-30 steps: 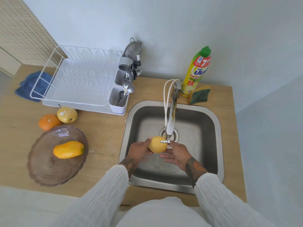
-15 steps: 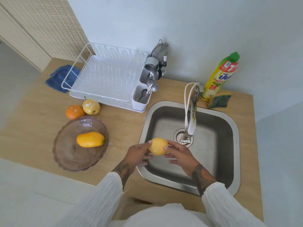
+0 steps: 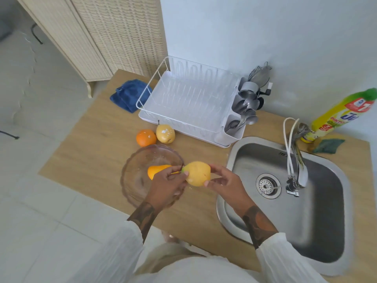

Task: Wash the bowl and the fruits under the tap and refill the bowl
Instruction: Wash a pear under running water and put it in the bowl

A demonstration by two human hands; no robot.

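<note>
A yellow fruit (image 3: 197,173) hangs over the counter at the right rim of the brownish glass bowl (image 3: 138,162). My left hand (image 3: 167,185) pinches its left, stem end and my right hand (image 3: 225,184) holds its right side between thumb and fingers. An orange-yellow mango (image 3: 157,169) lies in the bowl, partly hidden by my left hand. Behind the bowl an orange (image 3: 145,137) and a yellow pear (image 3: 165,133) with white specks sit on the wooden counter. The tap (image 3: 299,166) reaches over the steel sink (image 3: 318,221) to the right.
A white dish rack (image 3: 183,99) with a cutlery holder (image 3: 234,129) stands behind the fruits. A blue cloth (image 3: 129,94) lies at its left. A yellow detergent bottle (image 3: 340,115) and a green sponge (image 3: 328,146) sit behind the sink. A wicker cabinet stands at the far left.
Both hands have carried the yellow fruit left, from under the tap in the sink to the bowl's right rim. My view has turned left as well.
</note>
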